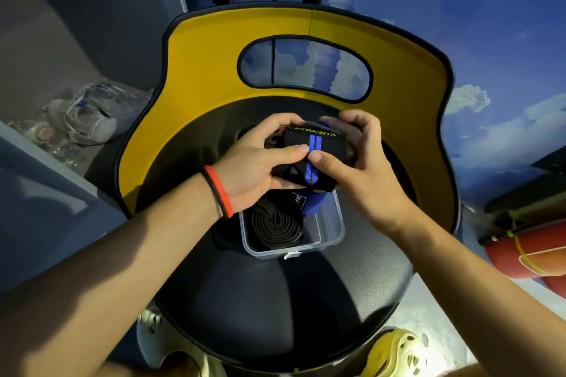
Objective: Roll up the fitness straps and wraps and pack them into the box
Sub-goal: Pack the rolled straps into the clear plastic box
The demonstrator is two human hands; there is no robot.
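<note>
A black wrist wrap (312, 147) with a blue stripe and yellow lettering is held above a clear plastic box (332, 232). My left hand (260, 162) grips its left side, thumb pressed on the front. My right hand (358, 162) grips the right side, thumb beside the stripe. The box stands on a black round seat (275, 300). Inside the box lie a coiled black strap (275, 223) and a blue item (314, 203), partly hidden under my hands.
The seat has a yellow backrest (199, 76) with an oval cutout. Shoes and clear bags (82, 113) lie on the floor at the left. An orange cylinder (533, 257) lies at the right. My yellow shoes (398, 355) show below the seat.
</note>
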